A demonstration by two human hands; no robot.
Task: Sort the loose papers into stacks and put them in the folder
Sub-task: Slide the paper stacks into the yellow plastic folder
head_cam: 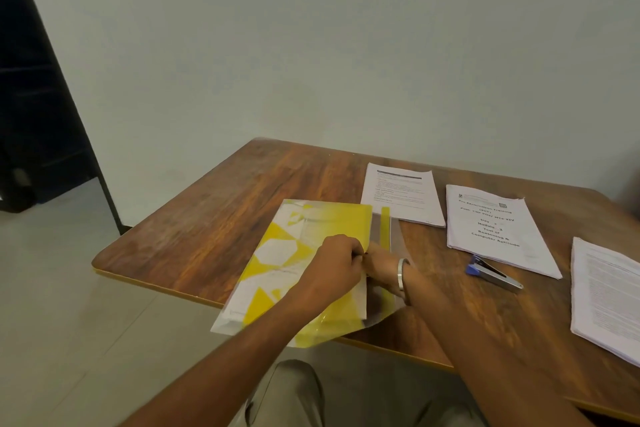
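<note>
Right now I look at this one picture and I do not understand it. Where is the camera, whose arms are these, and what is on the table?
There is no machine here. The camera sits on a person's head and looks forward and down, so the two arms entering from below are that person's own.

Both hands meet at the edge of a yellow and white folder lying on the wooden table. The left hand curls its fingers at the flap. The right hand, with a metal bangle on its wrist, is mostly hidden behind the left, so its grip is unclear.

To the right lie three paper stacks: a far one, a middle one with a printed title, and a near one at the frame's edge. A blue stapler lies beside the middle one.
</note>
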